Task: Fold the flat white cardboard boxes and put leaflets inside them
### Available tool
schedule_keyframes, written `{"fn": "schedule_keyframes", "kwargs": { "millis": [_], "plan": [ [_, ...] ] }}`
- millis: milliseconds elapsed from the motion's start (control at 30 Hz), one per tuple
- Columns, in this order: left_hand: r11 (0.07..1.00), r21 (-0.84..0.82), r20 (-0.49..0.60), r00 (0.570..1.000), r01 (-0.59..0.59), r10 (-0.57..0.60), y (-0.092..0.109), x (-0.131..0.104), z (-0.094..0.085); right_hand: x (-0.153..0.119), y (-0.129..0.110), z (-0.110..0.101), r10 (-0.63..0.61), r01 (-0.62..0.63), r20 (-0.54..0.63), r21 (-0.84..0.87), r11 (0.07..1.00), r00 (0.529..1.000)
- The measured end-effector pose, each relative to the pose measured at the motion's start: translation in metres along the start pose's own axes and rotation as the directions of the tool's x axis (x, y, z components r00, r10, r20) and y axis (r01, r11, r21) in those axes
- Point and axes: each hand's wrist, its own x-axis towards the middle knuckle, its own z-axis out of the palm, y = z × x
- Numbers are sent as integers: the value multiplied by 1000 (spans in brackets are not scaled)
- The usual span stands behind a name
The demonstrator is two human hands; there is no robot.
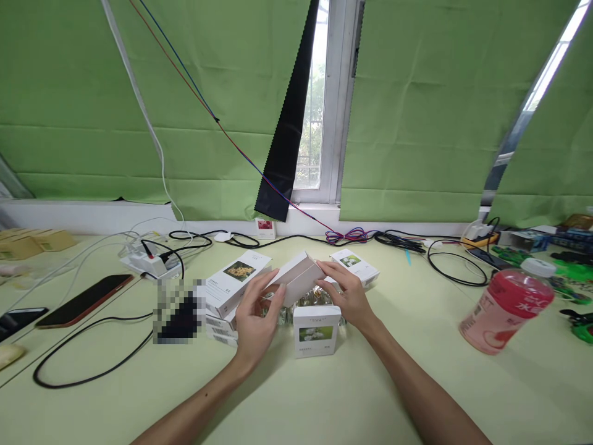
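Observation:
A white box [296, 279] is tilted between my two hands above the table. My left hand [259, 312] grips its left end, thumb on the near face. The fingers of my right hand [345, 290] pinch its right end. Just below stands an upright white box with a white-flower picture [317, 332]. Small glass-like items [309, 299] show partly behind it. Left of my left hand, a white box with a yellow-flower picture [237, 281] lies on stacked boxes [221, 330]. Another flower-picture box [356, 267] lies behind my right hand.
A pink bottle [507, 307] leans on the right of the table [407, 371]. On the left are a phone [86, 301], a power strip [151, 262] and a looped black cable [92, 321]. More cables run along the wall; green parts [569, 287] lie far right.

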Motion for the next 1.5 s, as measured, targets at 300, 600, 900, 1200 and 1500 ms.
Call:
{"fn": "schedule_keyframes", "kwargs": {
  "millis": [300,600,900,1200,1500],
  "plan": [
    [1000,-6,6,1000,-8,8,-2,2,0,0,1,1,-15,15,6,17,1000,1000],
    [1000,-19,-3,1000,21,-22,-1,3,2,0,1,1,-33,33,-1,9,999,999],
    [998,-15,-32,997,64,-65,0,3,2,0,1,1,-25,26,-5,37,999,1000],
    [986,-37,-75,983,163,-166,8,4,4,0,-1,0,3,-2,-7,103,995,1000],
    [976,-28,-84,973,215,-217,11,6,5,1,-2,-2,39,-43,30,113,993,999]
  ]
}}
